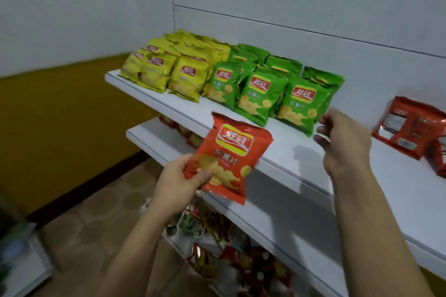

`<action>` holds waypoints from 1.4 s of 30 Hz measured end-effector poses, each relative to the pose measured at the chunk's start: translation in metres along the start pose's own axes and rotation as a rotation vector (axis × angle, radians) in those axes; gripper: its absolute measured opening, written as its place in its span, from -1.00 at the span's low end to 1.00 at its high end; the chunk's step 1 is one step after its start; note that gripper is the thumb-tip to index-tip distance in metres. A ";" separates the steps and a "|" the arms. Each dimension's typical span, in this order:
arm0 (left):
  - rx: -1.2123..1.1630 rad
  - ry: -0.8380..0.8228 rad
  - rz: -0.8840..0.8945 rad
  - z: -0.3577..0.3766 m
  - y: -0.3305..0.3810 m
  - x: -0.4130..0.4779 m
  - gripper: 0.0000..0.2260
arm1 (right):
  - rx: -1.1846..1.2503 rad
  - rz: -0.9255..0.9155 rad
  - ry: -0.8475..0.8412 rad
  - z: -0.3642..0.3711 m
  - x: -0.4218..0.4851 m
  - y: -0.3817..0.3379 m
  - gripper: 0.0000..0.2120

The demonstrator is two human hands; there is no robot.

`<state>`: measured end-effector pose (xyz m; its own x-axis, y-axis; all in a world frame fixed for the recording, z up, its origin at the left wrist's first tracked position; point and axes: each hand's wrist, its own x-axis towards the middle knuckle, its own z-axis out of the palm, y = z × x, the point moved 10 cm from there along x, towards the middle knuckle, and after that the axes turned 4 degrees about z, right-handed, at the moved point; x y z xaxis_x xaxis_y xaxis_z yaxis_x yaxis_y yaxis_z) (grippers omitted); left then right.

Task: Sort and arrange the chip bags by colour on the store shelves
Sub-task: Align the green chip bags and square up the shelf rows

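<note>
My left hand [178, 176] grips an orange-red foil chip bag [231, 159] by its lower left corner, thumb across the front and fingers hidden behind it. The bag stands upright, front towards me. It overlaps the front lip of the white top shelf [289, 149], so I cannot tell whether it touches the board.

My right hand [342, 137] is up over that shelf with its back to me and its fingers curled. The fingertips sit just beside the lower right corner of the nearest of the green foil chip bags [253, 94]. Blur keeps me from telling whether they pinch it, touch it or hold nothing.

The green bags stand in rows just left of my right hand. The rear ones are mostly covered by the front ones. Beyond them, further left, the yellow foil chip bags [169, 72] are packed the same way.

To the right of my right hand, more orange-red bags [410, 125] lie back side up, cut off by the picture's edge.

Above my left hand, under the top shelf, a second white shelf [140, 132] carries a few reddish bags [183, 130], nearly all hidden. Below my forearms is a jumble of mixed packets [217, 236], too blurred to make out.
</note>
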<state>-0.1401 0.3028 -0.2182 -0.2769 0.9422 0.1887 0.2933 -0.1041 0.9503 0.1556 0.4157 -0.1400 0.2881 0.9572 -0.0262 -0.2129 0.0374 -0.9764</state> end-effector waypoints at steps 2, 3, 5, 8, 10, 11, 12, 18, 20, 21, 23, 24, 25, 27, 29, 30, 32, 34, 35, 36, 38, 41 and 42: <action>-0.041 0.028 -0.037 -0.038 -0.017 -0.008 -0.89 | -0.154 -0.184 -0.149 0.034 -0.012 -0.022 -0.80; -0.044 0.011 -0.048 -0.052 -0.021 -0.010 -0.89 | -0.224 -0.255 -0.265 0.059 -0.026 -0.025 -0.81; -0.071 -0.009 -0.061 -0.073 -0.031 -0.007 -0.88 | -0.430 -0.317 -0.510 0.119 -0.062 -0.010 -0.85; -0.183 0.045 -0.100 -0.098 -0.053 -0.001 -0.85 | -0.669 -0.219 -0.702 0.187 -0.099 0.049 -0.67; -0.252 0.111 -0.119 -0.117 -0.070 0.000 -0.86 | -0.632 -0.113 -0.693 0.211 -0.109 0.080 -0.50; -0.274 0.136 -0.120 -0.128 -0.078 0.000 -0.87 | -0.595 -0.061 -0.706 0.221 -0.116 0.093 -0.47; -0.295 0.152 -0.122 -0.138 -0.085 -0.001 -0.87 | -0.561 -0.004 -0.741 0.231 -0.124 0.107 -0.48; -0.290 0.060 -0.160 -0.182 -0.133 -0.002 -0.79 | -0.612 0.057 -0.802 0.277 -0.163 0.160 -0.76; -0.320 0.055 -0.156 -0.195 -0.141 0.000 -0.72 | -0.619 0.099 -0.778 0.287 -0.167 0.175 -0.85; -0.333 0.078 -0.154 -0.204 -0.143 0.002 -0.66 | -0.646 0.107 -0.787 0.292 -0.171 0.181 -0.87; -0.376 0.107 -0.191 -0.215 -0.151 0.009 -0.61 | -0.725 0.119 -0.839 0.298 -0.182 0.197 -0.87; -0.363 0.101 -0.216 -0.218 -0.157 0.014 -0.64 | -0.759 0.138 -0.859 0.299 -0.186 0.206 -0.84; -0.316 0.094 -0.235 -0.219 -0.163 0.019 -0.70 | -0.782 0.163 -0.868 0.299 -0.190 0.213 -0.80; -0.259 0.111 -0.274 -0.220 -0.176 0.027 -0.80 | -0.785 0.205 -0.878 0.296 -0.195 0.225 -0.75; -0.335 0.142 -0.338 -0.213 -0.187 0.030 -0.84 | -0.780 0.222 -0.865 0.292 -0.193 0.234 -0.71; -0.391 0.150 -0.380 -0.207 -0.192 0.030 -0.84 | -0.790 0.225 -0.852 0.288 -0.190 0.238 -0.70; -0.485 0.167 -0.455 -0.192 -0.204 0.032 -0.82 | -0.832 0.226 -0.837 0.279 -0.183 0.248 -0.68; -0.456 0.166 -0.481 -0.181 -0.215 0.040 -0.72 | -0.859 0.241 -0.800 0.270 -0.171 0.262 -0.64; -0.402 0.153 -0.466 -0.176 -0.219 0.047 -0.69 | -0.856 0.240 -0.764 0.266 -0.162 0.268 -0.61; -0.323 0.133 -0.430 -0.171 -0.222 0.055 -0.67 | -0.848 0.226 -0.724 0.262 -0.151 0.273 -0.59; -0.151 0.082 -0.344 -0.158 -0.225 0.070 -0.68 | -0.833 0.193 -0.611 0.250 -0.124 0.286 -0.57; 0.018 0.031 -0.267 -0.140 -0.241 0.089 -0.72 | -0.733 0.230 -0.473 0.231 -0.085 0.308 -0.57; 0.064 0.012 -0.238 -0.133 -0.247 0.096 -0.76 | -0.694 0.236 -0.439 0.226 -0.072 0.314 -0.58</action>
<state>-0.3606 0.3762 -0.4019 -0.3558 0.9339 -0.0351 0.2759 0.1409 0.9508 -0.1432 0.4235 -0.3961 -0.1104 0.9475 -0.3001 0.4400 -0.2241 -0.8696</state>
